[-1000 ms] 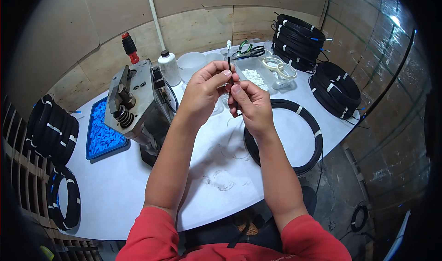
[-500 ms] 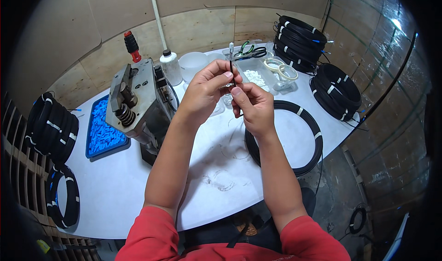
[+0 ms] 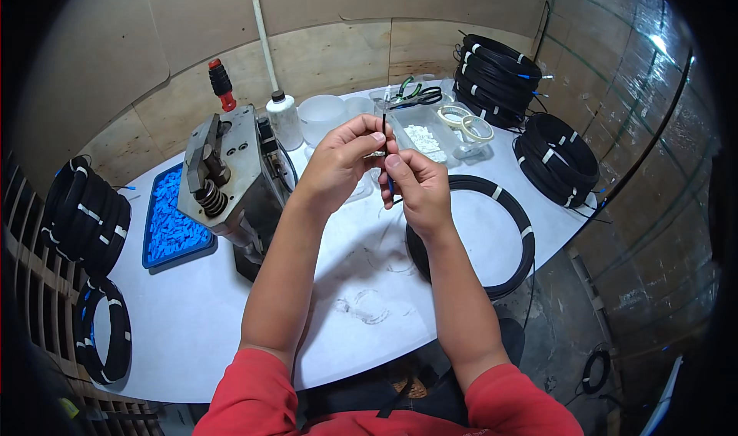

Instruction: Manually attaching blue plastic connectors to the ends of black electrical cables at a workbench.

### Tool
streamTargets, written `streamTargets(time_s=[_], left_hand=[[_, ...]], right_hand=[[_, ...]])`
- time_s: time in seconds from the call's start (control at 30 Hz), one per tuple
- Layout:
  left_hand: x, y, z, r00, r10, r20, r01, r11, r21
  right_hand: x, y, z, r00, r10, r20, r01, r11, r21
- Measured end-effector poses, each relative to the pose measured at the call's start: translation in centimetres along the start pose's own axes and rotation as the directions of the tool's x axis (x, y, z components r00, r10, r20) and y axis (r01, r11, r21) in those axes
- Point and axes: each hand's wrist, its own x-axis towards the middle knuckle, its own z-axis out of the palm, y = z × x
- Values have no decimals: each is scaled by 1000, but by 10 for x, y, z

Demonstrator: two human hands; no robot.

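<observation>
Over the middle of the table, both hands pinch a thin black cable (image 3: 384,124) held nearly upright. My left hand (image 3: 335,167) closes thumb and fingers on its upper part; my right hand (image 3: 421,190) grips it just below. A small clear-and-white tip (image 3: 388,94) stands at the cable's top end, its details too small to make out. A dark blue piece (image 3: 390,185) shows beside my right fingers. Below and right of that hand lies a black cable coil (image 3: 527,245) bound with white tape, partly hidden by my right forearm.
At left stand a metal press machine (image 3: 234,174) and a tray (image 3: 181,259) of blue pieces. Behind my hands are a white bottle (image 3: 284,121), tape rolls (image 3: 477,129), scissors (image 3: 427,95) and a box of white pieces (image 3: 421,140). Stacked cable coils (image 3: 496,82) sit at back right.
Both hands sit slightly lower in the picture, still pinching the cable. The dark blue piece by my right fingers has come into sight. The whole view has shifted a little.
</observation>
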Motion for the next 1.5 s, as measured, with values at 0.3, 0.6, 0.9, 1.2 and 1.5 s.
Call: streamTargets(time_s=[0.3, 0.6, 0.9, 1.2, 1.5], left_hand=[[-1, -1, 4, 1000, 26, -3, -26, 999, 21], [0, -1, 9, 998, 55, -30, -52, 994, 101], [-3, 3, 11, 993, 119, -20, -113, 974, 195], [-11, 13, 32, 944, 317, -87, -213, 792, 572], [-14, 18, 44, 895, 440, -75, -231, 600, 766]], right_hand=[[3, -5, -15, 978, 110, 175, -147, 965, 219], [6, -1, -18, 966, 90, 242, -180, 907, 382], [2, -2, -12, 975, -3, 223, -65, 953, 296], [-3, -2, -1, 968, -252, 7, 252, 968, -1], [-1, -1, -2, 978, -205, 46, 195, 968, 157]])
